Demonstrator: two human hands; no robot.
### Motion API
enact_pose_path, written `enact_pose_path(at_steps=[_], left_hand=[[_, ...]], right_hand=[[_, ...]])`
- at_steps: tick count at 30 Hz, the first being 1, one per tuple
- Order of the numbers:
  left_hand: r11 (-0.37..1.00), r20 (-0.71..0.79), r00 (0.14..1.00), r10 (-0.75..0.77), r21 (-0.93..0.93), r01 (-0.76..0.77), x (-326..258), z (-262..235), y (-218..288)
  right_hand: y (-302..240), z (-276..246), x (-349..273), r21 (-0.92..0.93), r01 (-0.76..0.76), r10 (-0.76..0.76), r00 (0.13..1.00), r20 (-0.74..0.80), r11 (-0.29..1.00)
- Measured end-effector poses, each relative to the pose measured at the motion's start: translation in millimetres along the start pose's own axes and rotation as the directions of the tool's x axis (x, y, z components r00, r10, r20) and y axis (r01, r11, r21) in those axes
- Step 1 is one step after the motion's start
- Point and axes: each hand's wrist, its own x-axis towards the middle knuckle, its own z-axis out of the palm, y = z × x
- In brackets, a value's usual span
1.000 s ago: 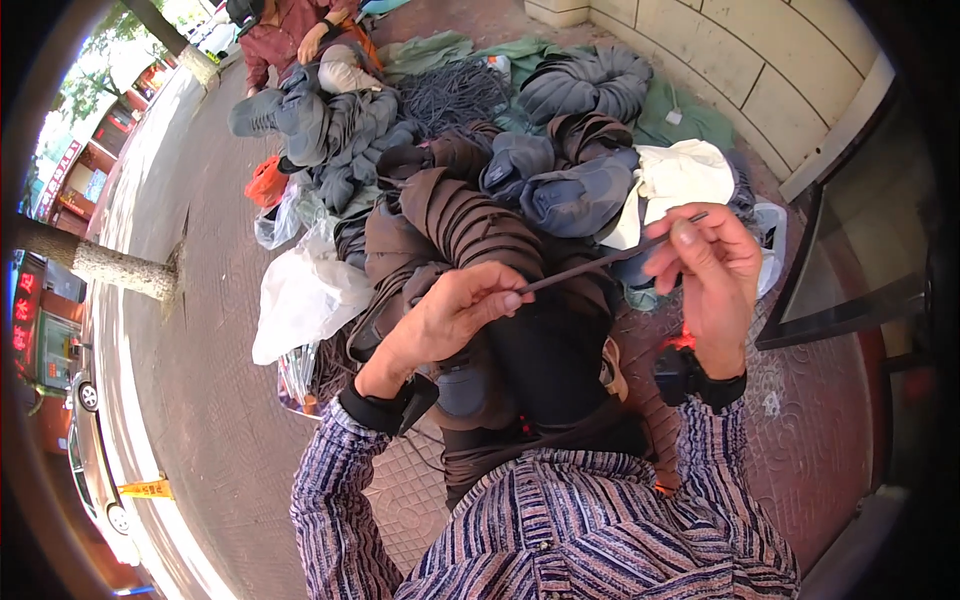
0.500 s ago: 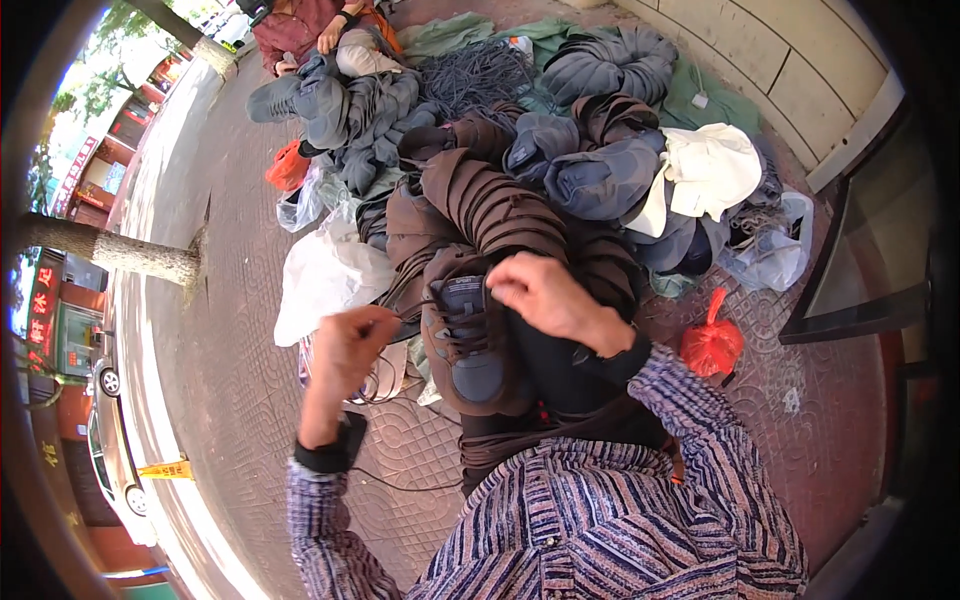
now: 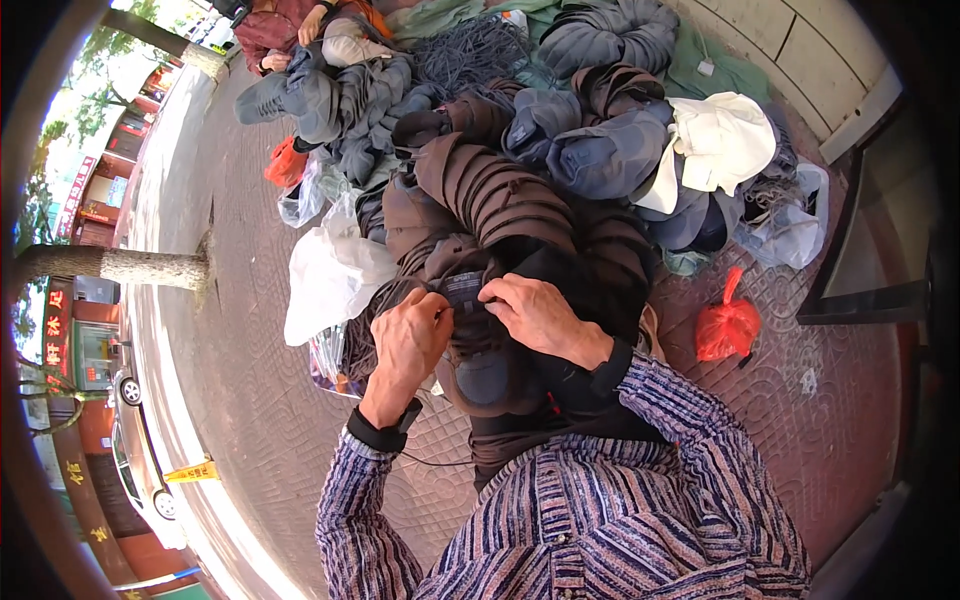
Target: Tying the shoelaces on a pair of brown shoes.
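A brown shoe upper (image 3: 481,372) with a dark grey toe lies on my lap, toe toward me, dark laces crossing its front. On the left edge of its lacing, my left hand (image 3: 408,338) is closed in a pinch, seemingly on the dark shoelace; its fingertips partly hide it. Across the tongue (image 3: 463,284), my right hand (image 3: 540,318) pinches at the right edge of the lacing. What lies between its thumb and finger is too small to make out. Just beyond, a long row of nested brown shoe uppers (image 3: 490,195) stretches away from my knees.
Grey-blue shoe uppers (image 3: 608,150), a white cap (image 3: 722,145) and a heap of dark laces (image 3: 470,52) lie farther off. A white plastic bag (image 3: 335,275) is at left, a red bag (image 3: 728,325) at right. Another person (image 3: 270,35) sits far left; a tree trunk (image 3: 150,268) stands left.
My left hand has come down and right from beside the shoe to its lacing. My right hand has stayed near the right edge, moving slightly. The view has shifted a little.
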Motion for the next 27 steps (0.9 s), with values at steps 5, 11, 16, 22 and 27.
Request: enact_pose_path(at_steps=[5, 11, 16, 22, 27], left_hand=[[0.989, 0.047, 0.993, 0.108, 0.099, -0.113, 2.7, 2.2, -1.4], [0.969, 0.139, 0.959, 0.246, -0.063, -0.240, 16.7, 4.4, -11.3], [0.895, 0.291, 0.949, 0.118, -0.446, 0.025, 22.6, -1.2, -19.1], [0.991, 0.014, 0.992, 0.125, -0.057, -0.124, 3.8, 20.7, 0.8], [0.994, 0.047, 0.997, 0.058, -0.091, -0.053, 5.5, 13.7, 1.4]], right_hand=[[-0.8, 0.2, 0.7, 0.019, 0.018, -0.018, 1.000, 0.001, 1.000], [-0.3, -1.3, -0.1, 0.045, 0.001, -0.001, 1.000, 0.005, 0.999], [-2.7, -2.3, 0.6, 0.103, -0.014, 0.012, 1.000, 0.021, 0.995], [-1.8, -1.8, 1.8, 0.073, -0.021, 0.019, 1.000, 0.016, 0.997], [5.0, -1.7, -0.1, 0.124, 0.021, -0.017, 0.999, -0.033, 0.992]])
